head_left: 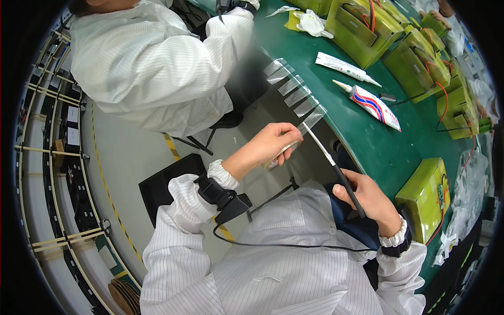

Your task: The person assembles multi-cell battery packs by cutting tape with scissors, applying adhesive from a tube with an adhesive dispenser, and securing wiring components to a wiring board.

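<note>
My left hand (pixel 269 143) is closed on a roll of clear tape (pixel 286 153), just off the table's edge. A strip of tape (pixel 313 118) runs from near those fingers up to the edge of the green table (pixel 362 136). In my right hand (pixel 370 197) is a slim knife-like tool (pixel 324 149) with a black handle and a narrow whitish blade. Its tip meets or nearly meets the strip beside my left fingers; exact contact cannot be made out. Several short clear tape pieces (pixel 289 85) hang in a row along the table edge.
Two white glue tubes (pixel 375 106) lie on the table. Yellow-green wrapped battery packs (pixel 424 197) with red and black wires stand at the right and far side. Another person's white sleeve (pixel 152 68) is at the upper left. A cable (pixel 294 245) crosses my lap.
</note>
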Demonstrator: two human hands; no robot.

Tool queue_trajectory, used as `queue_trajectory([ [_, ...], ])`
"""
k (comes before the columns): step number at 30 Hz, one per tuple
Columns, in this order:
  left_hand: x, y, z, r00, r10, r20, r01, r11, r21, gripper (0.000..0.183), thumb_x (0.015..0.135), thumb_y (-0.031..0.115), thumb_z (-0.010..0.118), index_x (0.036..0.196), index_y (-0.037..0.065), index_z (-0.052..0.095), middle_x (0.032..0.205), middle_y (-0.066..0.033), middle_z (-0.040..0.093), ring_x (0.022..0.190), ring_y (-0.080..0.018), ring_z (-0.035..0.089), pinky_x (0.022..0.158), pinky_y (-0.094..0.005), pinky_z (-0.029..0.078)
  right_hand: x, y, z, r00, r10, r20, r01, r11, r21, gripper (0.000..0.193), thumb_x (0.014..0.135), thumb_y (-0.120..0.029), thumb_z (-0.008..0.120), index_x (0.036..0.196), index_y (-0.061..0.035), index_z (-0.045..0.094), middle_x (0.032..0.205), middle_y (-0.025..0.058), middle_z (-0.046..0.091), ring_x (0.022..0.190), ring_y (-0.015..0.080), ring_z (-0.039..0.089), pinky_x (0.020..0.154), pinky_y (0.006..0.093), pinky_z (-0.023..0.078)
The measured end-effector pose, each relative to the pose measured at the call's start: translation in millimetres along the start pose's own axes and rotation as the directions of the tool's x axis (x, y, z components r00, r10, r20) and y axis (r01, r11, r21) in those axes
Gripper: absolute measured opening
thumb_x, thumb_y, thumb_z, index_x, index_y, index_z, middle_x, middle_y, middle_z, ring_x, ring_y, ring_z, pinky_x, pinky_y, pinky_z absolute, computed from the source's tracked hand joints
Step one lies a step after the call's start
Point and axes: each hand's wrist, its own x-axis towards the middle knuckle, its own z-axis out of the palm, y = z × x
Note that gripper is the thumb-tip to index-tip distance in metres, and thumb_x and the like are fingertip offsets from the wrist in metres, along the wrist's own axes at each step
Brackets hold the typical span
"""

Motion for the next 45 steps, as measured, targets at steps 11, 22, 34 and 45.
queue_trajectory([
  [11, -1, 5, -2, 0.999, 0.024, 0.023, -0.024, 1.0, -0.005, 0.029, 0.091, 0.026, 0.044, 0.091, 0.0, 0.056, 0.052, 0.0006, 0.047, 0.039, -0.0052, 0.042, 0.039, -0.0187, 0.036, 10, -6, -3, 0.999, 0.027, -0.037, -0.027, 1.0, 0.008, 0.052, 0.072, -0.046, 0.065, 0.081, 0.0048, 0.058, 0.057, -0.0006, 0.041, 0.053, 0.0089, 0.036, 0.047, 0.0254, 0.03],
  [22, -1, 6, -3, 0.999, 0.031, 0.039, -0.031, 0.999, 0.011, 0.028, 0.09, 0.027, 0.045, 0.09, 0.001, 0.056, 0.052, 0.0016, 0.046, 0.038, -0.0041, 0.04, 0.039, -0.018, 0.034, 13, 3, -3, 0.994, -0.053, -0.097, 0.054, 0.998, 0.012, 0.05, 0.072, -0.046, 0.066, 0.071, 0.0039, 0.057, 0.051, 0.0008, 0.038, 0.05, 0.0092, 0.035, 0.044, 0.0276, 0.029],
  [34, -24, -26, -38, 0.984, -0.147, 0.099, 0.12, 0.965, 0.234, 0.023, 0.088, 0.024, 0.049, 0.088, 0.003, 0.058, 0.055, 0.0027, 0.048, 0.041, -0.0034, 0.041, 0.04, -0.018, 0.034, 16, 12, 5, 0.98, -0.1, -0.17, 0.087, 0.993, -0.086, 0.05, 0.072, -0.044, 0.067, 0.062, 0.0031, 0.051, 0.05, 0.0044, 0.037, 0.048, 0.0121, 0.032, 0.044, 0.0297, 0.03],
  [45, -14, 58, -84, 0.959, 0.079, -0.273, -0.033, 0.985, 0.169, 0.028, 0.089, 0.029, 0.047, 0.092, 0.003, 0.057, 0.062, -0.0006, 0.052, 0.043, -0.0059, 0.044, 0.043, -0.0187, 0.037, 1, 52, 51, 0.922, -0.049, 0.385, 0.099, 0.989, -0.111, 0.095, 0.064, -0.059, 0.066, 0.12, 0.0115, 0.034, 0.075, 0.0196, 0.057, 0.072, 0.0302, 0.059, 0.065, 0.0343, 0.045],
])
